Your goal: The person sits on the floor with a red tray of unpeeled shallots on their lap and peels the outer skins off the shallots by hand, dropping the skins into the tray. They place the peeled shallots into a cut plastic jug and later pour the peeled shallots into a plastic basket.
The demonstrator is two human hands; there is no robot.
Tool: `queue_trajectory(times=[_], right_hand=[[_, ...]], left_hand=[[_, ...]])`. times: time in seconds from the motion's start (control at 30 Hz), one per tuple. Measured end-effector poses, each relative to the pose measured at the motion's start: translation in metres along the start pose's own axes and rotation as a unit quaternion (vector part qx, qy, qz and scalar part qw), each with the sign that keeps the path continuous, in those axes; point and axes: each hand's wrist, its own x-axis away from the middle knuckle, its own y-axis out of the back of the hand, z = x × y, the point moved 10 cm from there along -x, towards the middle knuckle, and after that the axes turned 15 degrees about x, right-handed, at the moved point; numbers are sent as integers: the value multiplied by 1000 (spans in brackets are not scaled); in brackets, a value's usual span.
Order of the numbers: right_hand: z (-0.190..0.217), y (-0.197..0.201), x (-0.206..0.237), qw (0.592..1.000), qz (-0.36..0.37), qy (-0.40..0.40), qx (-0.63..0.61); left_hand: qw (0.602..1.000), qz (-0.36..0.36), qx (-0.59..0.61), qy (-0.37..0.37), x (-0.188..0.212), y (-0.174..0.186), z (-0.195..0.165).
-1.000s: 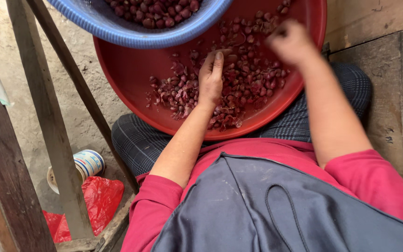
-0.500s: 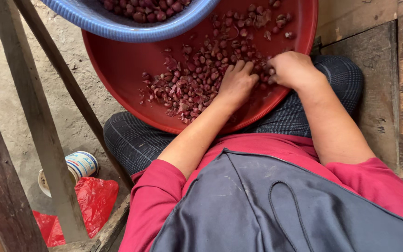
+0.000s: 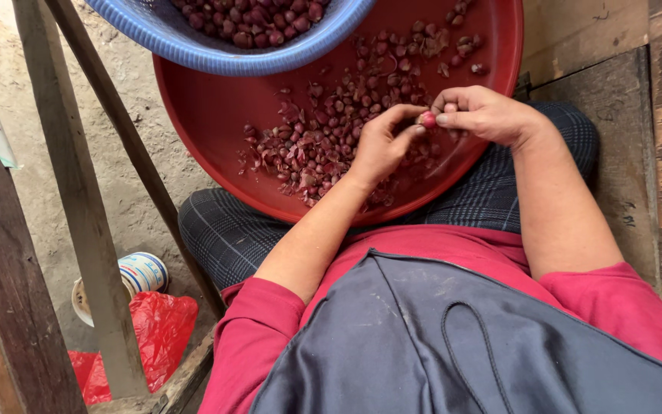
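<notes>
A big red basin (image 3: 208, 123) rests on my lap, holding several small purple-red shallots and loose skins (image 3: 323, 146). Over its right half my two hands meet on one small pink shallot (image 3: 427, 119). My left hand (image 3: 381, 146) touches it from the left with thumb and fingertips. My right hand (image 3: 480, 113) pinches it from the right. A blue plastic basket (image 3: 193, 46) with more shallots (image 3: 262, 19) sits across the basin's far rim.
Two wooden posts (image 3: 78, 199) slant down on the left. A tin can (image 3: 136, 274) and a red plastic bag (image 3: 147, 337) lie on the dirt floor beside them. Wooden boards (image 3: 637, 115) stand on the right.
My hands left the pile in the basin and came together, lifting one shallot between their fingertips. The view has also shifted slightly.
</notes>
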Motion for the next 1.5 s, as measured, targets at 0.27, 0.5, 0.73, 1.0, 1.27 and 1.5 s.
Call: queue_trajectory(times=[0.27, 0.5, 0.73, 1.0, 1.27, 1.5], right_hand=[[75, -22, 4, 993, -36, 84, 79], [131, -4, 9, 997, -29, 31, 69], [139, 125, 15, 931, -325, 125, 106], [34, 68, -45, 779, -348, -13, 520], [31, 69, -51, 789, -314, -20, 527], [25, 62, -55, 817, -308, 26, 487]], left_hand=[[994, -56, 67, 63, 6, 29, 51], [977, -158, 132, 56, 1, 48, 26], [983, -107, 147, -29, -16, 43, -36], [970, -183, 158, 19, -10, 70, -13], [969, -208, 133, 13, -12, 87, -6], [983, 11, -180, -12, -9, 35, -15]])
